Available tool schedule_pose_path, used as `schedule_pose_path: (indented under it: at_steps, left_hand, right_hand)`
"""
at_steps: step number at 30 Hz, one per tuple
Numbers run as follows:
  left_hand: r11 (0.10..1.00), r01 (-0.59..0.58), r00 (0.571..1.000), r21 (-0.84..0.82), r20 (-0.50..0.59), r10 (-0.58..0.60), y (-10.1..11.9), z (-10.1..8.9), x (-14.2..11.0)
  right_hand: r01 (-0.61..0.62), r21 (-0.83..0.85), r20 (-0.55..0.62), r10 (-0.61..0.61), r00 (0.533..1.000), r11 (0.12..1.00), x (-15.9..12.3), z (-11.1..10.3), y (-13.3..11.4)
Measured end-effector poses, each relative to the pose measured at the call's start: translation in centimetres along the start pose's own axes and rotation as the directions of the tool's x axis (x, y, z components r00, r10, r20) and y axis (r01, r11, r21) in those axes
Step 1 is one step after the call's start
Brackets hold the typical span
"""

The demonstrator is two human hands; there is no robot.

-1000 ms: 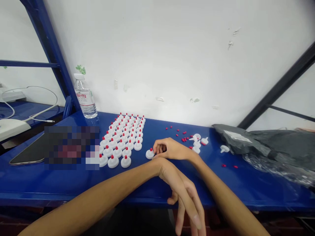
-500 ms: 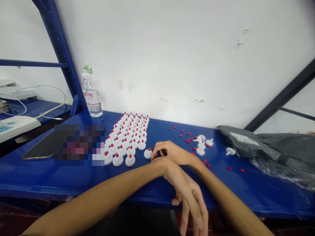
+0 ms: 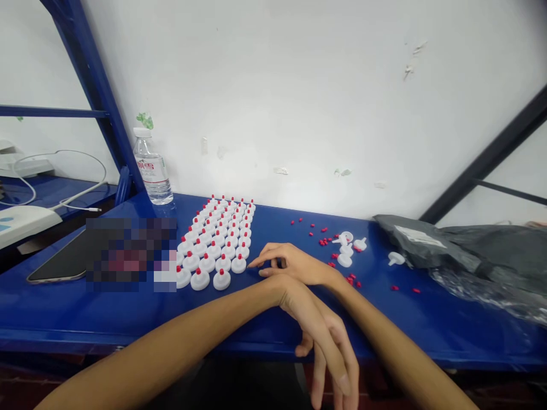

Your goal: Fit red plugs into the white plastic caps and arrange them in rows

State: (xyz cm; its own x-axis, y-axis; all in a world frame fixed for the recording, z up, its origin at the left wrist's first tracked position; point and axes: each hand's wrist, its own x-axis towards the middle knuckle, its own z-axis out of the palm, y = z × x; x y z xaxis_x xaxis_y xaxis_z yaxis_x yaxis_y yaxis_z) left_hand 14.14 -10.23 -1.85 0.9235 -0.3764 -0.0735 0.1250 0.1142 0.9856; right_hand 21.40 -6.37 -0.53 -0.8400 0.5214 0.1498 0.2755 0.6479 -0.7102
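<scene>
Rows of white round funnel-shaped caps with red tips stand upright on the blue table. My right hand rests on the table just right of these rows, holding nothing. Its index finger reaches toward the nearest red-tipped cap, with the fingertip close beside it; whether they touch I cannot tell. The other fingers are bent and apart. My left hand hangs loosely over the table's front edge, empty, its fingers spread downward. The left wrist lies in front of the right hand's lower part.
Loose white funnel-shaped caps and small red tips lie to the right. Farther right is a dark plastic bag. On the left are a water bottle, a phone, a pixelated patch and a white power strip.
The right hand has slid the separate red-tipped cap left to the end of a row and let go of it, its index finger now stretched out. The left hand stays hanging; the view shifted slightly.
</scene>
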Motion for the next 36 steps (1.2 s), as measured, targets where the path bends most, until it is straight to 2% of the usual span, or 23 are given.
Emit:
schedule_pose_path:
  at_steps: [2, 4, 5, 7, 9, 10, 11, 12, 13, 14, 15, 16, 17, 18, 19, 20, 21, 23, 25, 28, 30, 33, 36]
  left_hand:
    - [0.998, 0.057, 0.996, 0.005, 0.065, -0.057, 1.1, -0.1, -0.1]
    - [0.981, 0.195, 0.965, 0.001, 0.177, -0.192, 2.4, -0.3, -0.2]
    - [0.969, 0.249, 0.948, -0.001, 0.208, -0.243, 2.9, -0.4, -0.3]
    - [0.958, 0.287, 0.941, -0.005, 0.189, -0.281, 3.6, -0.4, -0.5]
    - [0.963, 0.268, 0.959, 0.015, 0.092, -0.268, 3.5, -0.4, -0.8]
    - [0.969, 0.244, 0.97, 0.031, -0.001, -0.244, 3.2, -0.4, -0.9]
    - [0.975, 0.214, 0.97, 0.052, -0.126, -0.206, 2.8, -0.5, -0.9]
    - [0.979, 0.187, 0.946, 0.082, -0.283, -0.157, 2.3, -0.6, -0.9]
    - [0.977, 0.174, 0.886, 0.123, -0.453, -0.101, 1.8, -0.8, -0.8]
    - [0.966, 0.186, 0.784, 0.178, -0.619, -0.037, 1.3, -1.0, -0.7]
    - [0.941, 0.233, 0.648, 0.245, -0.761, 0.038, 0.8, -1.2, -0.6]
    - [0.895, 0.317, 0.494, 0.314, -0.86, 0.127, 0.4, -1.4, -0.5]
    - [0.826, 0.425, 0.349, 0.369, -0.909, 0.226, 0.1, -1.6, -0.5]
    - [0.742, 0.538, 0.237, 0.4, -0.917, 0.322, -0.1, -1.8, -0.5]
    - [0.657, 0.633, 0.166, 0.409, -0.901, 0.401, -0.3, -2.0, -0.5]
    - [0.588, 0.701, 0.13, 0.404, -0.883, 0.452, -0.5, -2.1, -0.6]
    - [0.541, 0.742, 0.118, 0.396, -0.871, 0.477, -0.6, -2.2, -0.7]
    - [0.491, 0.779, 0.13, 0.39, -0.866, 0.482, -0.8, -2.4, -0.9]
    - [0.434, 0.807, 0.177, 0.4, -0.865, 0.469, -1.0, -2.6, -1.1]
    - [0.296, 0.854, 0.276, 0.428, -0.854, 0.441, -1.3, -2.6, -0.9]
    - [0.225, 0.871, 0.316, 0.436, -0.849, 0.424, -1.4, -2.5, -0.7]
    - [0.192, 0.876, 0.335, 0.442, -0.846, 0.415, -1.5, -2.4, -0.5]
    - [0.21, 0.865, 0.34, 0.455, -0.841, 0.421, -1.4, -2.4, -0.5]
  right_hand:
    - [-0.013, -0.029, -0.058, 0.012, 0.998, 1.0, -0.2, -0.7, 0.0]
    - [-0.054, -0.126, -0.192, 0.029, 0.981, 0.991, -0.7, -2.2, 0.3]
    - [-0.099, -0.201, -0.282, 0.039, 0.959, 0.975, -1.2, -3.3, 0.6]
    - [-0.27, -0.379, -0.484, 0.059, 0.873, 0.885, -2.7, -5.8, 1.5]
    - [-0.513, -0.482, -0.643, 0.111, 0.758, 0.71, -4.9, -8.6, 2.7]
    - [-0.611, -0.489, -0.697, 0.142, 0.703, 0.623, -6.2, -9.9, 3.4]
    - [-0.692, -0.469, -0.732, 0.197, 0.652, 0.549, -7.5, -11.1, 4.1]
    - [-0.751, -0.441, -0.743, 0.269, 0.613, 0.491, -8.7, -12.1, 4.8]
    - [-0.789, -0.415, -0.739, 0.337, 0.583, 0.454, -9.8, -12.9, 5.5]
    - [-0.813, -0.386, -0.723, 0.405, 0.56, 0.436, -10.8, -13.4, 6.2]
    - [-0.824, -0.371, -0.695, 0.461, 0.552, 0.428, -11.6, -13.8, 6.7]
    - [-0.824, -0.368, -0.673, 0.489, 0.556, 0.43, -12.1, -14.0, 7.2]
    - [-0.823, -0.366, -0.654, 0.509, 0.56, 0.435, -12.4, -14.1, 7.5]
    - [-0.819, -0.367, -0.64, 0.519, 0.566, 0.441, -12.5, -14.0, 7.8]
    - [-0.816, -0.367, -0.632, 0.525, 0.571, 0.446, -12.5, -13.9, 8.0]
    - [-0.816, -0.365, -0.625, 0.532, 0.572, 0.449, -12.4, -13.8, 8.1]
    - [-0.815, -0.363, -0.618, 0.538, 0.573, 0.451, -12.2, -13.7, 8.2]
    - [-0.814, -0.358, -0.608, 0.547, 0.575, 0.458, -11.9, -13.5, 8.3]
    - [-0.813, -0.35, -0.606, 0.549, 0.575, 0.466, -11.8, -13.4, 8.4]
    - [-0.813, -0.333, -0.619, 0.54, 0.57, 0.477, -11.8, -13.3, 8.2]
    - [-0.812, -0.321, -0.63, 0.53, 0.567, 0.487, -11.8, -13.3, 7.9]
    - [-0.804, -0.303, -0.648, 0.508, 0.567, 0.511, -11.6, -13.4, 7.2]
    - [-0.787, -0.288, -0.668, 0.474, 0.573, 0.546, -11.3, -13.3, 6.5]
